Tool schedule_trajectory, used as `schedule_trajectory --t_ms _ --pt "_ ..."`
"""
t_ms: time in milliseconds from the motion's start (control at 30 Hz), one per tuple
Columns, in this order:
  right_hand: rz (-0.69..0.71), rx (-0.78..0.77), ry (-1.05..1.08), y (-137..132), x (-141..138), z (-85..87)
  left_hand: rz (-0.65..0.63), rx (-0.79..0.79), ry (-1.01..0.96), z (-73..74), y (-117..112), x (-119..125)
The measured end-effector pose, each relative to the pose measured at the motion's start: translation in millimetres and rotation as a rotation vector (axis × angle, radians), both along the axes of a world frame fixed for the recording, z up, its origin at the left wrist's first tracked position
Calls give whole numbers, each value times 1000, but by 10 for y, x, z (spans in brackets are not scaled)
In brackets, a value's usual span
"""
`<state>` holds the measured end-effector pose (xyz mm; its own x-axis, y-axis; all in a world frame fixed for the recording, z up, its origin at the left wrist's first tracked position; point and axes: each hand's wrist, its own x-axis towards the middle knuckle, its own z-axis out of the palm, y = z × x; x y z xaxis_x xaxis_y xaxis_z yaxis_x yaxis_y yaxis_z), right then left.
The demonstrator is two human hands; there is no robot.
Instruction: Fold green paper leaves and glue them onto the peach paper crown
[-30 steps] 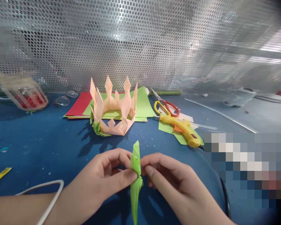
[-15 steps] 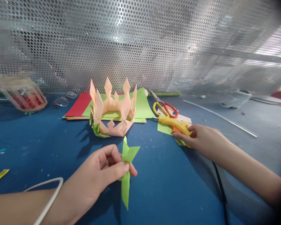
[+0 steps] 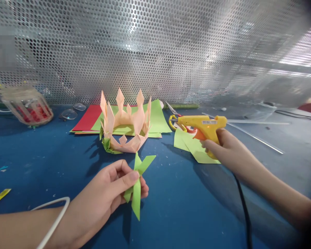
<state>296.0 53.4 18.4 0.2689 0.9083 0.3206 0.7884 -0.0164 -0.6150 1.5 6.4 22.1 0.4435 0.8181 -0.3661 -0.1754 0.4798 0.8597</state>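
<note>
Blue tabletop (image 3: 176,207); hands (image 3: 103,193) (image 3: 230,148) hold green paper (image 3: 136,197), glue gun (image 3: 195,121)

This is looking like a craft workspace. Scissors (image 3: 172,109) and coloured paper (image 3: 158,118) are lying on the blue tabletop (image 3: 176,204), and a glue gun (image 3: 194,120) is showing nearby.

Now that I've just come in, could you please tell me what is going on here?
The left hand pinches a folded green paper piece over the blue table. The right hand grips a yellow glue gun that points left. A peach paper crown stands farther back, held by neither hand.
</note>
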Motion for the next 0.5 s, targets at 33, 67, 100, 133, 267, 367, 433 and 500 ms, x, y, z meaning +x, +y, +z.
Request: schedule_trajectory --t_ms 33,67,100,133,267,367,433,500 --pt "34 -35 88 -33 -69 18 12 -10 -10 -5 3 5" --pt "90 -68 176 -74 -142 35 27 -18 -17 -10 5 10" --pt "145 -93 245 -118 -214 48 41 -28 -20 -14 7 15" --pt "181 -117 298 -163 -281 53 49 -35 -26 -17 7 19" --pt "201 -133 384 -282 -450 1 56 -51 -40 -20 6 18" --pt "166 -116 358 -297 -485 -49 82 -59 -45 -26 6 7" --pt "132 -97 314 -298 -496 -55 94 -60 -44 -31 6 1" --pt "102 -64 261 -315 -513 -42 103 -64 -37 -33 3 -1"
